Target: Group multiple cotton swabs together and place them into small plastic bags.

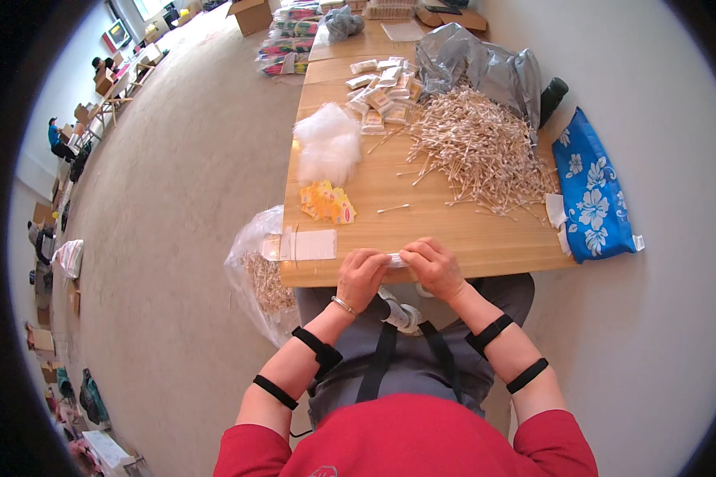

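1. Small whitish packet [395,260]: at near edge of table, roughly mid-width, between the two hands; contents mostly hidden by fingers.
2. Left hand [361,278]: fingers and thumb pinched on packet's left end; bangle [343,305] on wrist.
3. Right hand [435,270]: fingertips pinched on packet's right end.
4. Wooden table [477,238]: under and beyond the hands. Loose cotton swab [393,209] lies just beyond the packet.
5. Left of hands, near corner: flat pale rectangular piece [314,245]. Farther along left side: yellow-orange cards [326,202], then heap of clear plastic bags [326,143].
6. Right of centre: big swab pile [477,151], spilling toward the near side. Grey plastic bag [489,67] at its far side.
7. Far centre: filled packets [382,87], heaped, left of the grey bag.
8. Right edge: blue floral bag [593,191]; dark bottle [554,99] farther off.
9. Left of table, lower down: clear sack [247,238] with more swabs.
10. Far left, across floor [191,175]: people at other tables, cartons around.
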Tool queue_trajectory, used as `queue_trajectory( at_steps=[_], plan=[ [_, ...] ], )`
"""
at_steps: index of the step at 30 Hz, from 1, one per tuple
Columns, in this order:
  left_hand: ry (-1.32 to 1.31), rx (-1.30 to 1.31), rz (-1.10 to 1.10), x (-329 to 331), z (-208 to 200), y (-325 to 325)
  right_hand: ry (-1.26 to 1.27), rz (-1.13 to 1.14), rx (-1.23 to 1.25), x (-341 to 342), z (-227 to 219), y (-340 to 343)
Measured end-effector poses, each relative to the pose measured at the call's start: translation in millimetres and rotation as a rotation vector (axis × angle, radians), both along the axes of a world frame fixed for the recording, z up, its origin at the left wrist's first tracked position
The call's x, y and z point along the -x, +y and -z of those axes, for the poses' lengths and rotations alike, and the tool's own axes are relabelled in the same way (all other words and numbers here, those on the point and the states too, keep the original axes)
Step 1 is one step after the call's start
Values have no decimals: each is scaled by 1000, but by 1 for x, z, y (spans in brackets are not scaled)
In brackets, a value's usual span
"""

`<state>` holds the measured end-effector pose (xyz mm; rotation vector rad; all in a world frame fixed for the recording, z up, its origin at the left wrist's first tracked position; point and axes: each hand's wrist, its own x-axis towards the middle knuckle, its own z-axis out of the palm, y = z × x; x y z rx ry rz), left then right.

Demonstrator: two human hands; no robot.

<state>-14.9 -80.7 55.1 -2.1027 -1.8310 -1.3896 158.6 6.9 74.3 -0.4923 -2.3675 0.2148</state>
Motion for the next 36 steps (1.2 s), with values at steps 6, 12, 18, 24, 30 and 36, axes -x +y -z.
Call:
queue_trajectory(
  at_steps=[6,12,18,24,30,36],
  plan=[
    [-196,52,-15,2,0,0,80,-9,227,6,-6,-4],
    [154,-46,19,11,-12,4,-35,9,2,5,0,-2],
    [151,-25,7,3,-11,1,-69,-14,-145,3,-1,-4],
    [-311,149,16,5,-1,4,44,-3,247,10,-16,-3],
    [-506,273,95,6,-4,11,43,-24,540,14,-5,3],
    [-399,276,71,7,-10,15,140,2,504,18,6,3]
  ],
)
